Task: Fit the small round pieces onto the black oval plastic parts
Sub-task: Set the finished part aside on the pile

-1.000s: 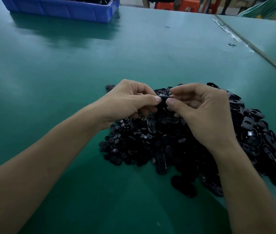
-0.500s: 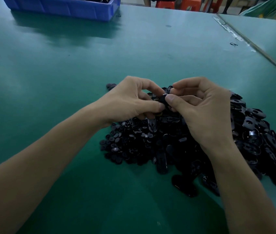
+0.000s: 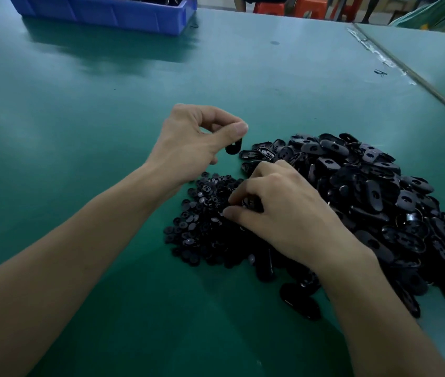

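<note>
Black oval plastic parts (image 3: 373,191) lie in one big heap on the green worktop (image 3: 93,118), on its right side and reaching toward the near edge. Many of them show a hole in the middle. At the far left corner of the worktop stands a blue bin (image 3: 112,9) with dark things inside; I cannot tell what they are.

The small round pieces (image 3: 199,213) make a lower, smaller heap just left of the oval parts, and the two heaps touch each other.

My right hand (image 3: 292,219) rests on the place where the two heaps meet. Its fingers are curled down into the round pieces and the thumb (image 3: 229,212) points to the left. Something dark sits under the fingers, but I cannot tell if they really pinch a piece.

My left hand (image 3: 188,142) is raised above the worktop, behind the round pieces. Its thumb and forefinger are pressed together on one oval part (image 3: 233,146), which hangs down from the fingertips, near the far left end of the big heap but apart from it.
</note>
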A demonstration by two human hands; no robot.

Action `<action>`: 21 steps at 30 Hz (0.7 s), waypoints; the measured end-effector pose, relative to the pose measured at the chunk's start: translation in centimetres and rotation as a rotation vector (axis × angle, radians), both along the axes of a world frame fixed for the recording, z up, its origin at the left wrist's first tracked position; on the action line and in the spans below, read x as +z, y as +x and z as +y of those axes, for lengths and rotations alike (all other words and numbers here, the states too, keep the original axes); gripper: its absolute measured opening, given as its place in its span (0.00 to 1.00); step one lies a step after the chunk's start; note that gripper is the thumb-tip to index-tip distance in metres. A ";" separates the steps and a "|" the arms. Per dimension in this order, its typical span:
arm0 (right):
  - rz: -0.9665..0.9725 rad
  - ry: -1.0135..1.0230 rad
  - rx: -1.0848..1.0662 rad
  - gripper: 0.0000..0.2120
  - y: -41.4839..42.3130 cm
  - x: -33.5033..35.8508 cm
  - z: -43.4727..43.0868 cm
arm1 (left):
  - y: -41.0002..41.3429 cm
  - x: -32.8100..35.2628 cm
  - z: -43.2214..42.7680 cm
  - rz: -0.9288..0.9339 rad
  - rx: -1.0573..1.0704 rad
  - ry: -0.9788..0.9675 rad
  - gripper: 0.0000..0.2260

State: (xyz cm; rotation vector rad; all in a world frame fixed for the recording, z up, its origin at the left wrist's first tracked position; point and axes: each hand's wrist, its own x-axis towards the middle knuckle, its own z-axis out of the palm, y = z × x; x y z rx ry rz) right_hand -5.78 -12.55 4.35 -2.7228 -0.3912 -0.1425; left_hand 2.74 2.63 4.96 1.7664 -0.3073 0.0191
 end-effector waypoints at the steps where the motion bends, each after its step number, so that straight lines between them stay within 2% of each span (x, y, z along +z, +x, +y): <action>1: 0.011 -0.032 0.006 0.12 0.0 0.0 0.2 | 0.0 0.0 0.0 0.007 0.004 -0.023 0.02; 12: 0.050 0.014 0.033 0.04 -0.1 -0.3 0.5 | 0.4 -0.5 0.1 0.142 -0.002 -0.227 0.04; 15: 0.029 0.190 0.020 0.02 0.1 -0.3 0.0 | 0.4 -0.8 -0.1 0.164 -0.021 -0.216 0.03; 19: -0.125 0.468 -0.086 0.06 0.3 0.0 -1.3 | 0.2 -0.8 -0.3 0.178 -0.040 -0.201 0.02; 21: -0.139 0.582 -0.134 0.05 0.5 -0.1 -2.1 | 0.0 -0.7 -0.3 0.179 -0.045 -0.190 0.02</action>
